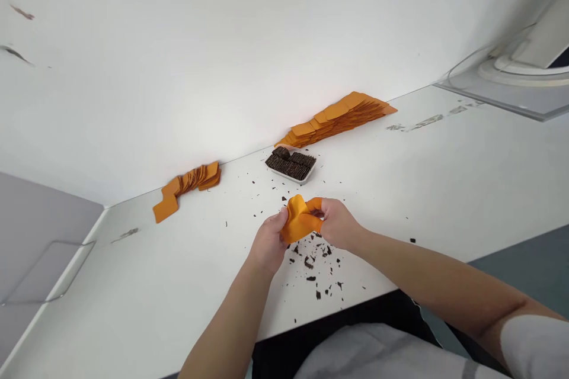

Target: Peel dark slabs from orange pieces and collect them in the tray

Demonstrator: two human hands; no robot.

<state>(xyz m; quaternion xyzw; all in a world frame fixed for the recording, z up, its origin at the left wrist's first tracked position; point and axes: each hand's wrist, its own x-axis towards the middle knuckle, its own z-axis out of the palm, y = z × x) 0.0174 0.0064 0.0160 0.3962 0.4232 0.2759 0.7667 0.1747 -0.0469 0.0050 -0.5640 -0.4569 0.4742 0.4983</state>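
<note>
My left hand (267,241) grips a small orange paper packet (294,226) by its left side, thumb on top. My right hand (341,224) is at the packet's right side, with orange finger covers (313,204) on its thumb and forefinger. These two covered fingertips are closed on the packet's upper right part, where it looks bulged or parted. Whether something is inside the packet is hidden. Beyond my hands, a white plastic tray (287,176) holds rows of thin dark brown slabs (284,167), with a rounder dark lump at its back.
A long fanned stack of orange packets (340,118) leans along the wall behind the tray. A shorter row of them (193,179) lies to the left. Dark crumbs (311,262) are scattered over the white table (178,284). A grey-framed panel (507,86) stands far right.
</note>
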